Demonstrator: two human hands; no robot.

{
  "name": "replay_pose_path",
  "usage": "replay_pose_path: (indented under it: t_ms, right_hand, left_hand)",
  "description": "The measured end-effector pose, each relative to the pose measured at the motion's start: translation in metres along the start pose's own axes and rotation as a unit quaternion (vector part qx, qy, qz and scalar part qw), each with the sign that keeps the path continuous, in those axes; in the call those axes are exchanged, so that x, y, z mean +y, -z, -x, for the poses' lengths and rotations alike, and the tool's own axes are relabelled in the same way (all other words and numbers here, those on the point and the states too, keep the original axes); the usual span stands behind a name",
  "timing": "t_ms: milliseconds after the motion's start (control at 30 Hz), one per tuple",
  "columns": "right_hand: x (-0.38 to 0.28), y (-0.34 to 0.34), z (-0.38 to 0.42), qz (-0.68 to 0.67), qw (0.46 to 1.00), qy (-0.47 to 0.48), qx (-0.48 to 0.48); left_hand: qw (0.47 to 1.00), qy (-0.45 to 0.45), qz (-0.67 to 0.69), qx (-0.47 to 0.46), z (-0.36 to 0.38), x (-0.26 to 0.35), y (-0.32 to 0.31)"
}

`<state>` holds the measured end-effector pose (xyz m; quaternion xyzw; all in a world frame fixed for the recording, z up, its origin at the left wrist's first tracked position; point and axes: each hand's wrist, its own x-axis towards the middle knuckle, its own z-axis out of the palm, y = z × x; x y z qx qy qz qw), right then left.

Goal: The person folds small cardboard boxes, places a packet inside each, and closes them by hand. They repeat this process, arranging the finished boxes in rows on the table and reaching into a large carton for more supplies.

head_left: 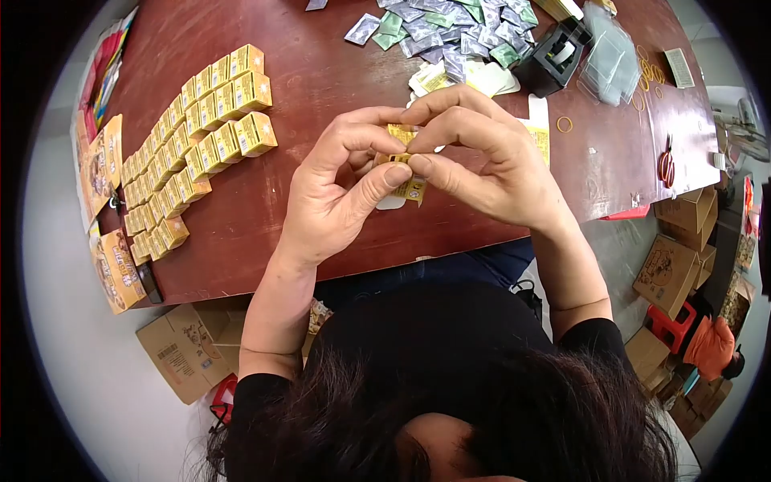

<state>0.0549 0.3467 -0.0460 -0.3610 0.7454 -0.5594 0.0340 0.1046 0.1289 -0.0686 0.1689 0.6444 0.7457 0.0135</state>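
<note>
Between both hands is a small yellow carton (415,189), partly hidden by the fingers. My left hand (341,181) pinches it from the left, with the thumb in front and the fingertips at its upper part. From the right, my right hand (482,157) grips the same carton, its thumb and index fingertip close to the left hand's fingertips. Just beyond the hands lie flat white and yellow card pieces (490,79). Farther back is a heap of silver and green sachets (458,36).
Rows of yellow boxes (205,153) stand on the red table (321,48) at left. A black tape dispenser (554,56), clear plastic bags (612,60), rubber bands (652,72) and scissors (666,165) lie at right. Cardboard boxes (668,273) and a person (711,348) are beyond.
</note>
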Motion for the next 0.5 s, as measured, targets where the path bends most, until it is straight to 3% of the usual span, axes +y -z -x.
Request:
replay_pose_path:
  t_ms: [67,133,167,233,267,333,367,500]
  right_hand:
    - [0.000,0.002,-0.002,0.051,0.998,0.016,-0.019]
    - [0.008,0.002,-0.009,0.071,0.994,0.035,0.074]
    - [0.020,0.005,-0.012,0.086,0.988,-0.012,0.130]
    - [0.040,0.013,-0.019,0.313,0.927,-0.121,0.170]
    - [0.054,0.013,-0.021,0.411,0.890,-0.114,0.160]
    - [0.061,0.005,-0.031,0.491,0.841,-0.214,0.077]
    - [0.077,-0.001,-0.031,0.517,0.828,-0.207,0.068]
    - [0.088,-0.002,-0.041,0.488,0.839,-0.235,0.045]
  left_hand:
    - [1.000,0.004,-0.004,-0.003,0.001,-0.002,0.002]
    - [0.998,0.011,-0.053,0.032,0.002,-0.002,0.006]
    - [0.997,0.017,-0.028,0.069,0.002,-0.003,0.008]
    - [0.983,0.035,0.103,0.145,-0.002,0.001,0.002]
    - [0.984,0.033,0.103,0.143,-0.003,0.000,0.004]
    - [0.971,0.092,0.141,0.172,-0.001,-0.010,0.016]
    - [0.967,0.107,0.145,0.180,0.002,-0.017,0.020]
    - [0.966,0.115,0.077,0.218,0.005,-0.012,0.023]
